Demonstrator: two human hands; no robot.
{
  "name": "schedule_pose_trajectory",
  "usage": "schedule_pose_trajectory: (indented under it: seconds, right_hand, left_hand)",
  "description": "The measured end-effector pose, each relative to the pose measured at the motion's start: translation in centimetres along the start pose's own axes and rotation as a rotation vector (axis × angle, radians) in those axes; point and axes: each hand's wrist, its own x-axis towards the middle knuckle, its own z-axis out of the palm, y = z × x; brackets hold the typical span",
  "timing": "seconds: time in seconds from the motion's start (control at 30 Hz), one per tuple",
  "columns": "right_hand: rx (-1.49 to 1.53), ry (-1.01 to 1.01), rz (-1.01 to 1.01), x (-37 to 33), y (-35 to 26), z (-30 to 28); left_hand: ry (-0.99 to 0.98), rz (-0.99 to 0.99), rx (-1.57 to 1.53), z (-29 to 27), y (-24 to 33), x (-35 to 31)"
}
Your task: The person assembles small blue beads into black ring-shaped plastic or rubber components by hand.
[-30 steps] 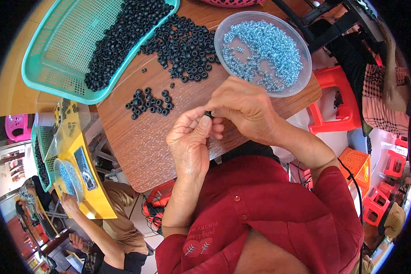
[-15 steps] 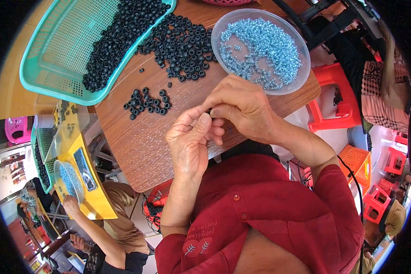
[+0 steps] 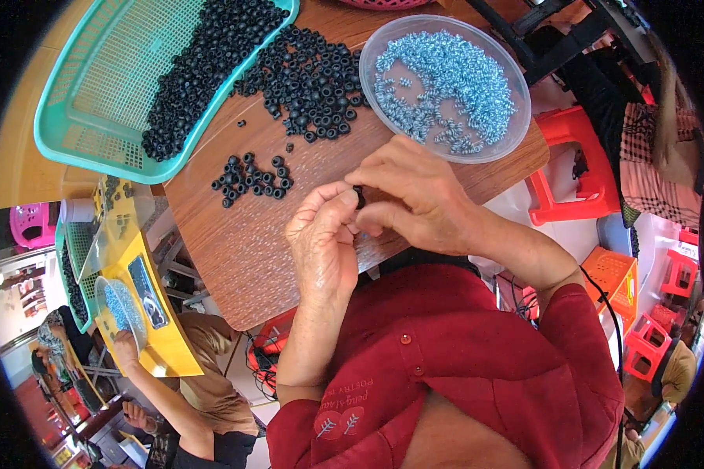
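Observation:
Above the near part of the table, my left hand is closed with a small round black part pinched at its thumb and fingertips. My right hand is right beside it, thumb and index finger spread apart. Its index fingertip reaches to the black part, and a gap shows above the thumb. Beyond my hands lies a small group of black ring-shaped parts. A bigger heap of the same black parts spreads farther back. A round clear tub holds many shiny light-blue pieces, perhaps tiny springs.
A turquoise mesh basket full of black parts stands at the back left of the brown wooden table. A red stool is to the right. At the left, another person's hand reaches a blue-filled tub on a yellow table.
My right thumb has opened away from the index finger and dropped lower. The black part now shows more plainly, in my left hand's pinch. The left hand has barely moved.

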Motion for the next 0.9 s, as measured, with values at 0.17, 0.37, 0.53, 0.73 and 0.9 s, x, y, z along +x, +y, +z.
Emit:
schedule_pose_trajectory:
  seconds: [0.17, 0.37, 0.53, 0.73, 0.9]
  right_hand:
    - [-0.171, 0.006, -0.076, -0.4, 0.4, 0.9]
    - [-0.176, 0.044, -0.109, -0.6, 1.2, 0.8]
    - [-0.101, 0.035, -0.1, -0.5, 1.4, 0.8]
    - [-0.076, 0.048, -0.161, -0.4, 1.7, 1.2]
    - [-0.121, 0.094, -0.209, -0.7, 2.1, 2.0]
  left_hand:
    - [0.074, 0.043, 0.04, 0.4, -0.2, 0.2]
    - [-0.006, 0.007, 0.051, 0.7, 0.0, -0.2]
    - [-0.064, 0.024, 0.222, 0.8, 0.0, -0.7]
    - [-0.034, 0.09, 0.191, 1.1, -0.3, -1.0]
    - [-0.042, 0.095, 0.094, 0.4, -1.0, -0.7]
